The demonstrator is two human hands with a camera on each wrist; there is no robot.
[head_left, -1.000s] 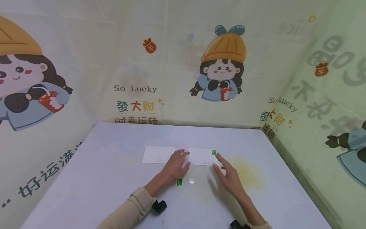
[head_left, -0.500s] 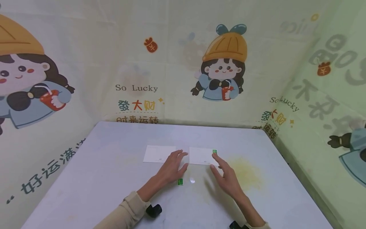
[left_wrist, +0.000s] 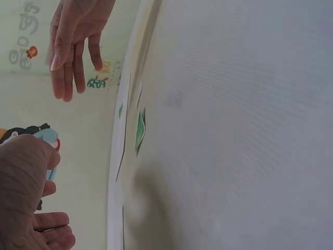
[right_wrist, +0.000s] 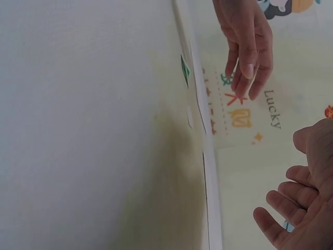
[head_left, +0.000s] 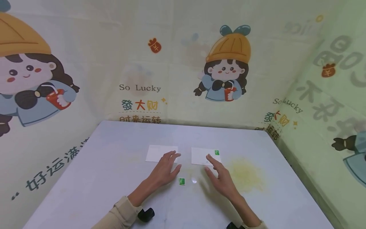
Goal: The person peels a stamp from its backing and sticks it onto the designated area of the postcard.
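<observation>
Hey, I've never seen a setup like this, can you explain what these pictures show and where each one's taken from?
There's no robot here, just a person's bare left hand and right hand. The wide picture comes from a camera on the person's head. The two sideways ones come from cameras on the wrists; each shows that wrist's hand at the edge, and the other hand beyond.

On the pale table lie a left white card and a right white card. The right one bears a green stamp-like square in its far right corner. A loose green square lies nearer the person, beside a small pale scrap. Neither hand holds anything.
</observation>
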